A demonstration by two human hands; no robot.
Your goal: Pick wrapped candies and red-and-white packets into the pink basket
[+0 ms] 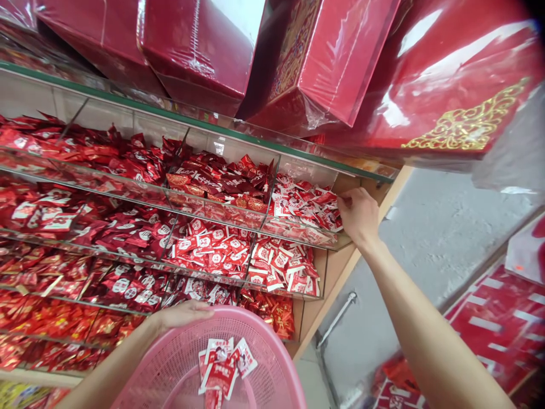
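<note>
A pink plastic basket (279, 363) tilts at the bottom of the view, with my left hand (183, 314) gripping its far rim. Several small red-and-white packets (221, 369) lie inside it. My right hand (360, 216) reaches to the right end of the top compartment row, fingers bunched together at the edge of a pile of red-and-white packets (302, 201). Whatever those fingertips hold is hidden. Below that pile, another compartment holds similar packets (283, 264).
Tiered glass-fronted compartments hold red and maroon wrapped packets (204, 244). Overhead, large red boxes (196, 45) in clear plastic stand on a glass shelf (238, 130). A wooden side panel (336, 272) meets a grey wall (426, 227). Red packages (498, 329) sit at lower right.
</note>
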